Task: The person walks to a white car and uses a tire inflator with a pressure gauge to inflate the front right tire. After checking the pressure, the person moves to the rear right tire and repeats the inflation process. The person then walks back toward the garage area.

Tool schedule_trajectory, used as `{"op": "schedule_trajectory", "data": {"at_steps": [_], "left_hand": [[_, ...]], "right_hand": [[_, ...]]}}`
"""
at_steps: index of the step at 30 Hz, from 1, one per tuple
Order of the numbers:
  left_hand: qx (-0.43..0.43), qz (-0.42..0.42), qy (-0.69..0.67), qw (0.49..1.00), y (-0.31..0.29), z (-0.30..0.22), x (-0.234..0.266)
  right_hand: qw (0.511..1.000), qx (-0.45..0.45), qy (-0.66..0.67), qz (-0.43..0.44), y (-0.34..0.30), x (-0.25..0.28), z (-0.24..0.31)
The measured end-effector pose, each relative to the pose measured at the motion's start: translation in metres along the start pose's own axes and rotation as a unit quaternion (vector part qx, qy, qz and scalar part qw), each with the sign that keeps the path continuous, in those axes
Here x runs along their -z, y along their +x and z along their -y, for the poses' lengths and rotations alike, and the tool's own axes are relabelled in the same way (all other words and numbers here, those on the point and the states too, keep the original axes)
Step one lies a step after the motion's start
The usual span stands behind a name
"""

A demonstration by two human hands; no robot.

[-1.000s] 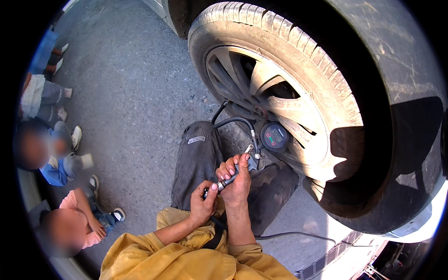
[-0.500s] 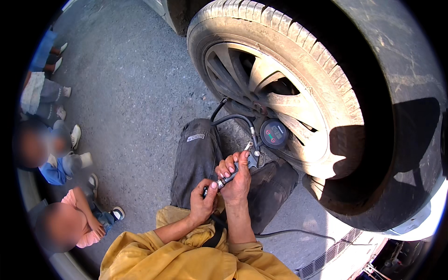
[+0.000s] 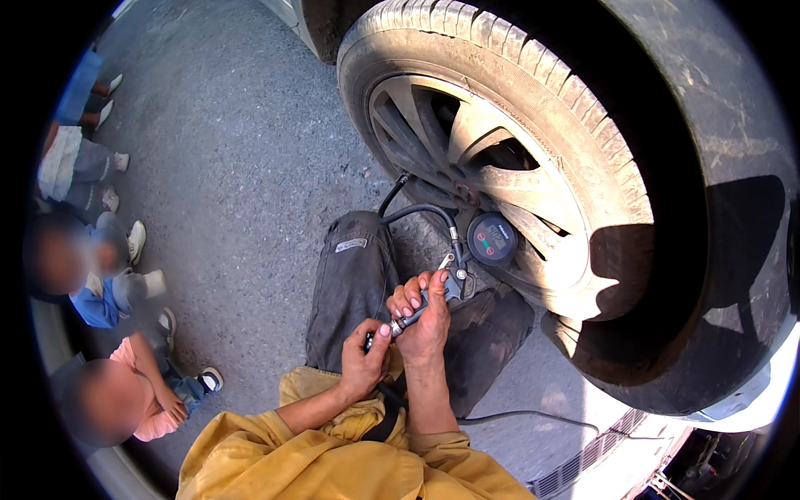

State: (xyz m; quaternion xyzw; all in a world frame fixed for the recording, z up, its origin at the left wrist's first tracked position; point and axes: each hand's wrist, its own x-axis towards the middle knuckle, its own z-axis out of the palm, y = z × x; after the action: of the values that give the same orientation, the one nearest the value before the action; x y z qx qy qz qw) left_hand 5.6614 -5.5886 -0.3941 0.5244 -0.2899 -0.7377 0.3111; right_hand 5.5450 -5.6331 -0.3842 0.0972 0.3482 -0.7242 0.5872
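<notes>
My right hand (image 3: 425, 325) is wrapped round the handle of a tyre inflator (image 3: 452, 287), its thumb along the top by the trigger. The inflator's round black digital gauge (image 3: 492, 238) stands just beyond the hand, in front of the wheel rim. My left hand (image 3: 362, 364) is closed on the hose coupling (image 3: 397, 327) at the handle's near end. From the gauge a short black hose (image 3: 423, 207) loops over my knee and up to the lower left of the dusty alloy wheel (image 3: 517, 185). The tyre (image 3: 554, 83) is coated with dirt.
The dark fender (image 3: 733, 100) arches over the wheel at right. A black air hose (image 3: 533, 413) trails along the ground to the right, near a drain grate (image 3: 583, 454). Several people sit or stand along the left side; one wears a pink top (image 3: 154, 425).
The view has shifted very slightly, so the wheel and gauge sit a touch further right. Both hands keep the same grip on the inflator and coupling.
</notes>
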Motion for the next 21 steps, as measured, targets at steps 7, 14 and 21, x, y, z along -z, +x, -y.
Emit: {"op": "schedule_trajectory", "data": {"at_steps": [7,14,21], "left_hand": [[0.008,0.002,-0.005,1.0,0.0,-0.002,-0.0008],[0.008,0.006,-0.009,1.0,0.0003,-0.0022,-0.0004],[0.006,0.006,-0.013,1.0,0.0007,-0.0023,0.0]], "right_hand": [[1.0,0.006,-0.006,-0.003,-0.0005,-0.0026,0.0005],[1.0,0.005,0.0,0.002,-0.0003,-0.0019,-0.0001],[1.0,0.0,0.006,-0.001,0.0008,-0.0005,-0.0013]]}}
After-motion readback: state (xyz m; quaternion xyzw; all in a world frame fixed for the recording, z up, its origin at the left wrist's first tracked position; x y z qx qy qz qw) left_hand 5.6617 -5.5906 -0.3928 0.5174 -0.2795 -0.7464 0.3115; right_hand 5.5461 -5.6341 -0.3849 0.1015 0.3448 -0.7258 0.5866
